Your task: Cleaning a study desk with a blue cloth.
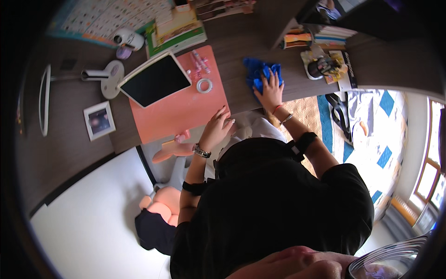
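My right hand (271,92) presses on a crumpled blue cloth (257,71), fingers spread over it, on the dark wooden desk (232,66) near its front edge. At the front right corner of a pink desk mat (209,108), my left hand (216,128) rests with its fingers apart and holds nothing. On the mat lie a tablet (156,80) with a dark screen, a roll of tape (204,85) and several small pink pens (201,62).
Left of the mat stand a white lamp base (112,79) and a framed photo (99,121). Books (183,36) and a white jar-like device (129,38) are behind it. A dark pot (316,68) stands right of the cloth. A pink-cushioned chair (165,202) is at the lower left.
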A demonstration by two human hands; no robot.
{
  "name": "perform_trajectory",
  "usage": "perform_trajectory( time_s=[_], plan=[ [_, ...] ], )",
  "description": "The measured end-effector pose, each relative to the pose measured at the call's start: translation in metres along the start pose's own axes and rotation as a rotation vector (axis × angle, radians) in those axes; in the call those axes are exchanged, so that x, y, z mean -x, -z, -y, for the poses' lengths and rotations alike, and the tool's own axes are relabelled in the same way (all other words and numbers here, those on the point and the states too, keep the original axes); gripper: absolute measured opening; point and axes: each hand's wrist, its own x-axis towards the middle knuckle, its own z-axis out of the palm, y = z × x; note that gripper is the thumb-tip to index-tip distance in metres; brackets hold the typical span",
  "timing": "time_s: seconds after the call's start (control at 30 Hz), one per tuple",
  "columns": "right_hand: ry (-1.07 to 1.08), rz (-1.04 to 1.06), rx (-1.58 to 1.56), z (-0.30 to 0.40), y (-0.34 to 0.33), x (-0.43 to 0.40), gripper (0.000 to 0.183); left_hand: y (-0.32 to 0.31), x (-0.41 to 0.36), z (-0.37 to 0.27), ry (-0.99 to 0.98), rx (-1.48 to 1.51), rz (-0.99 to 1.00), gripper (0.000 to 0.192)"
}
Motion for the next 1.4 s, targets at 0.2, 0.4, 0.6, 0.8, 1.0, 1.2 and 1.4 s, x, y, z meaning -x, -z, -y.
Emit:
perform_trajectory(
  time_s=[0.2, 0.4, 0.6, 0.8, 1.0, 1.2, 1.4],
  plan=[
    [-0.004, 0.248, 0.018, 0.055, -0.001, 0.008, 0.071, 0.003, -0.028, -0.020, 0.003, -0.179, 0.255, 0.054],
    [-0.001, 0.244, -0.607, 0.033, 0.033, -0.005, 0.063, -0.002, -0.056, -0.023, -0.185, -0.464, 0.236, 0.076],
    [-0.435, -0.123, -0.776, -0.069, 0.040, 0.017, 0.047, -0.005, -0.092, -0.036, 0.015, -0.520, 0.501, 0.095],
    [-0.715, -0.590, -0.623, -0.161, 0.032, 0.009, 0.080, -0.041, -0.134, -0.009, 0.005, -0.635, 0.563, 0.123],
    [-0.524, -0.645, -0.417, -0.192, 0.018, -0.028, 0.078, -0.060, -0.143, -0.007, 0.088, -0.641, 0.667, 0.144],
    [-0.748, -0.629, -0.641, -0.173, 0.033, -0.046, 0.070, -0.061, -0.143, 0.006, 0.073, -0.542, 0.644, 0.141],
    [-0.841, -0.570, -0.553, -0.151, 0.048, -0.030, 0.064, -0.065, -0.141, 0.005, 0.071, -0.587, 0.642, 0.138]
  ],
)
